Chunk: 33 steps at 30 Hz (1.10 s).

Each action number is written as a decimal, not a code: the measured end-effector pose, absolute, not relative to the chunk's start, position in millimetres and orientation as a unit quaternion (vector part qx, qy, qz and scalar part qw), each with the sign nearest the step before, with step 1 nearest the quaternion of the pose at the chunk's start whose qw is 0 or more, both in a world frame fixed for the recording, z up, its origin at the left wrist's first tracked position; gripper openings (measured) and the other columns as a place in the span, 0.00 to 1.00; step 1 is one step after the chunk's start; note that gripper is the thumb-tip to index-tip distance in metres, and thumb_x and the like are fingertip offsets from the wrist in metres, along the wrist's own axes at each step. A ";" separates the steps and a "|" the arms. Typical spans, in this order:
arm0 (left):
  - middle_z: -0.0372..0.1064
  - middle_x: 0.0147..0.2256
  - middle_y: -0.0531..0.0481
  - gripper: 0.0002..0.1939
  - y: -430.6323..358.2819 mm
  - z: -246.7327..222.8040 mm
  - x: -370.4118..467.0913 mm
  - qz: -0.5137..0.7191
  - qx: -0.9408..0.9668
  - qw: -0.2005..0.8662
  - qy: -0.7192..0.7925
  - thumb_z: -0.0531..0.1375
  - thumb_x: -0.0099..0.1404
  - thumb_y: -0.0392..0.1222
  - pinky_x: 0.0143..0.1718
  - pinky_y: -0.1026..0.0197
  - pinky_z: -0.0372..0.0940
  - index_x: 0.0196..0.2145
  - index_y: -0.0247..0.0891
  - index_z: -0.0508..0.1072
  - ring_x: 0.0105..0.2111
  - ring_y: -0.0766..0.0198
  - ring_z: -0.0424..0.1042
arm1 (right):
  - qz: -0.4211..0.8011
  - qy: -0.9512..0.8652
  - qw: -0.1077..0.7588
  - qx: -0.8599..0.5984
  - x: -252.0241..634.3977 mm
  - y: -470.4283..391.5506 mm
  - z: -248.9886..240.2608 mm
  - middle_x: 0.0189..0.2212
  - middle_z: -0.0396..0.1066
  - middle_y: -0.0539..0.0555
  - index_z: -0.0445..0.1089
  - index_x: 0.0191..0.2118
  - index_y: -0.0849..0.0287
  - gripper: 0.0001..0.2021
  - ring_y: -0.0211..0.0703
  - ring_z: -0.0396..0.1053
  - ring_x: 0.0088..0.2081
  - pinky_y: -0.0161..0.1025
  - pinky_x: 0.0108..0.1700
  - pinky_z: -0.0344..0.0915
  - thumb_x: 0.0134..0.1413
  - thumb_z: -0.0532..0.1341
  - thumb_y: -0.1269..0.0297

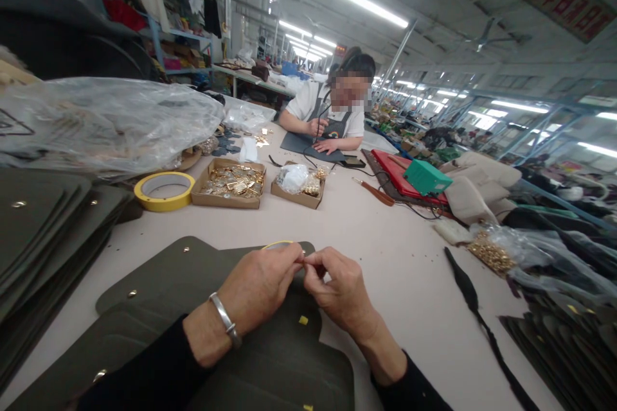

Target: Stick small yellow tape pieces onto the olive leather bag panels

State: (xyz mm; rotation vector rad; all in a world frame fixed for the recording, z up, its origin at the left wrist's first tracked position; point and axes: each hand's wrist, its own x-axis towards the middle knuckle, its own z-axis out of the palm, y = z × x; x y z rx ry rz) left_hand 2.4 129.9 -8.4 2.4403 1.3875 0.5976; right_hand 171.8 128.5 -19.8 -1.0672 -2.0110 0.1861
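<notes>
Over the dark olive panels (202,289), my left hand (260,282) and my right hand (340,286) meet fingertip to fingertip. Both are closed in a pinch, and whatever lies between the fingers is too small and covered to make out. Just behind my left fingers shows the curved yellow edge (277,244) of something mostly hidden. A small yellow piece (303,320) sits on the panel below my hands. Gold-coloured studs (132,293) are set in the panels at the left.
Beyond my hands are a yellow tape roll (164,191), a box of gold metal parts (229,181) and a smaller box (297,186). Stacked panels (38,225) flank me at left. A black strap (475,308) lies at right. Across the table a co-worker (332,109) handles a dark piece.
</notes>
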 end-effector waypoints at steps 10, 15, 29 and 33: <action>0.71 0.34 0.50 0.11 129.2 -10.5 2.0 0.186 0.830 0.061 0.522 0.46 0.71 0.38 0.34 0.58 0.64 0.38 0.40 0.67 0.34 0.59 0.72 | 0.442 -0.542 0.376 -0.608 186.0 159.4 -37.5 0.16 0.68 0.47 0.72 0.26 0.63 0.08 0.33 0.64 0.16 0.30 0.20 0.61 0.46 0.61 0.63; 0.72 0.36 0.46 0.10 134.8 -15.9 0.9 0.084 0.834 0.048 0.544 0.48 0.68 0.34 0.32 0.58 0.64 0.39 0.39 0.68 0.36 0.56 0.72 | 0.381 -0.619 0.309 -0.614 187.6 172.1 -46.6 0.18 0.69 0.49 0.75 0.29 0.63 0.10 0.32 0.62 0.18 0.29 0.21 0.59 0.50 0.60 0.61; 0.71 0.37 0.44 0.10 132.6 -20.2 1.8 0.075 0.837 0.055 0.539 0.48 0.68 0.33 0.37 0.55 0.67 0.39 0.38 0.68 0.39 0.54 0.71 | 0.186 -0.725 0.202 -0.631 168.3 181.9 -39.0 0.23 0.76 0.55 0.75 0.23 0.60 0.10 0.42 0.71 0.27 0.35 0.30 0.58 0.47 0.57 0.71; 0.71 0.36 0.44 0.10 132.3 -18.6 2.0 0.072 0.835 0.058 0.543 0.48 0.68 0.32 0.36 0.55 0.67 0.39 0.37 0.68 0.39 0.54 0.71 | 0.202 -0.708 0.210 -0.643 170.0 186.4 -41.0 0.23 0.75 0.54 0.76 0.25 0.60 0.07 0.42 0.71 0.28 0.34 0.30 0.60 0.46 0.59 0.71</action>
